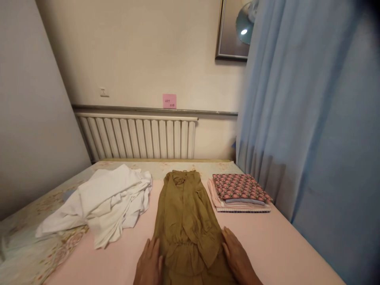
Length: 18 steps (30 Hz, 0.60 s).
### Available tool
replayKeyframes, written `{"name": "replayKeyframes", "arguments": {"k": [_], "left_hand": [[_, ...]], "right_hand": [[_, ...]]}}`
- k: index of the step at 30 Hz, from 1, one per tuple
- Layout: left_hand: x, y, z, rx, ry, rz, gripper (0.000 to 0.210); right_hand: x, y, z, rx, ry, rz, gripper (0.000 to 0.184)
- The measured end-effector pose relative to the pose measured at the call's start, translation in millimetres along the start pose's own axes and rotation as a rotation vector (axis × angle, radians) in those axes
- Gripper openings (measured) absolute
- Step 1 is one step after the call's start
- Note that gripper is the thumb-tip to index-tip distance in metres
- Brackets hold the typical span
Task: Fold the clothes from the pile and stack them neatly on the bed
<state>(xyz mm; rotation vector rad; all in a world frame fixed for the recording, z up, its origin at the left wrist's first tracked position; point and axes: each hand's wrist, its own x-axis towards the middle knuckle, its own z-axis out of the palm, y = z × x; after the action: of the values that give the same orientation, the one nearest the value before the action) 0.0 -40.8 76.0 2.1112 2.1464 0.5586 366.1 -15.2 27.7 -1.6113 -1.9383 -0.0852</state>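
Note:
An olive-green dress (187, 213) with a gathered waist lies lengthwise on the pink sheet (261, 245), its sides turned inward into a long narrow shape. At its left edge, near the waist, rests my left hand (149, 261), fingers stretched out and touching the cloth. My right hand (237, 253) lies along the right edge at about the same height, its fingers also extended on the fabric. Neither hand grips anything. The lower end of the dress runs out of view at the bottom.
White garments (103, 198) lie in a loose heap on the left. A folded stack topped by a red patterned cloth (240, 187) sits at the right, near the blue curtain (285, 118). Behind the bed stand a radiator (142, 136) and the wall.

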Motion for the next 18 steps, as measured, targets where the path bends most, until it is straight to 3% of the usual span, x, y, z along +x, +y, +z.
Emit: {"name": "replayKeyframes", "arguments": {"k": [5,10,16,18], "left_hand": [[5,10,19.9,0.108,-0.157,0.051,0.056],[-1,-1,30.7,0.081,-0.127,0.070,0.056],[0,-14,17.1,-0.207,0.049,-0.195,0.060],[0,-20,5.3,-0.303,0.015,-0.295,0.055]], "right_hand": [[-8,5,16,-0.095,0.003,-0.130,0.041],[-11,8,16,-0.087,0.023,-0.145,0.040],[-10,0,5,0.027,0.049,-0.051,0.039],[-10,-3,0,0.090,0.077,0.008,0.039]]}}
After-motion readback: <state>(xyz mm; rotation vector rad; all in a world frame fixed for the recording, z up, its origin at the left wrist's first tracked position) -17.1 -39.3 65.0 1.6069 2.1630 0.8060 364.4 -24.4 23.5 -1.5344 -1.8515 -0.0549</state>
